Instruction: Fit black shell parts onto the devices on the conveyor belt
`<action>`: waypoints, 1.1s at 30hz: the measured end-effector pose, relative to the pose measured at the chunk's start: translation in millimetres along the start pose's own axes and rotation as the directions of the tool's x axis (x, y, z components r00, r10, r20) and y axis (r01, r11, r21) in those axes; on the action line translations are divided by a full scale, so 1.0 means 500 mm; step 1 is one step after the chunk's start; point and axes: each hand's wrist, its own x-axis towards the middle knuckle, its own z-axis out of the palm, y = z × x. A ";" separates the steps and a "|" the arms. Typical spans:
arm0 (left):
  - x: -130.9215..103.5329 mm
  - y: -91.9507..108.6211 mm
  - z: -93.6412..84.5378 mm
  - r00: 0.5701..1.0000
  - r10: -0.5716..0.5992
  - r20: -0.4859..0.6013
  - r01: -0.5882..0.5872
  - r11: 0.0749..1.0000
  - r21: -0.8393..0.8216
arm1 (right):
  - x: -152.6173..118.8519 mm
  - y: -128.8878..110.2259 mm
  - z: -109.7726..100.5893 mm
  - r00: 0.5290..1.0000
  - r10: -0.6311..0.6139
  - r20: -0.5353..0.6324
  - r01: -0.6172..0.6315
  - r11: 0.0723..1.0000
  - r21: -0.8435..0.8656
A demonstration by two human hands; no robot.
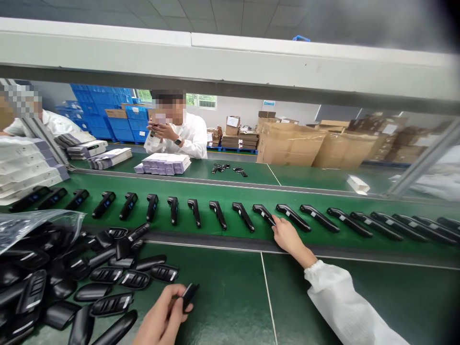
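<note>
My left hand (167, 314) pinches a small black plastic cover (189, 297) above the green tabletop, at the lower middle of the view. Reaching out over the belt, my right hand (287, 235) has its fingers closed on the lower end of a black handheld device (263, 214) with an angled head and a small pale label. Similar devices lie in a long row on either side of it. To the left of my left hand is a heap of loose black covers (108, 275), some showing slotted insides.
The green belt (230, 211) crosses the view. A clear plastic bag (43, 223) lies on the cover heap. Across the belt, a person in white (196, 134) handles a box behind stacked white boxes (163, 164); another sits far left. A pale beam (230, 57) spans overhead.
</note>
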 end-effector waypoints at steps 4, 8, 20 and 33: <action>0.041 0.070 0.091 0.929 -0.330 0.168 0.359 0.690 -0.628 | 0.007 0.010 0.002 0.999 -0.040 0.020 0.043 0.989 -0.145; 0.075 0.122 0.158 0.903 -0.377 0.204 0.391 0.529 -0.753 | 0.013 0.030 -0.010 0.998 -0.032 0.045 0.037 0.992 -0.120; 0.108 0.198 0.238 0.985 -0.125 0.118 0.171 0.762 -0.625 | -0.156 -0.140 -0.116 0.955 -0.284 0.089 0.013 0.337 0.941; 0.044 0.009 0.025 0.984 0.176 -0.020 -0.059 0.433 0.899 | 0.012 0.037 0.041 0.967 -0.183 -0.175 0.196 0.979 0.057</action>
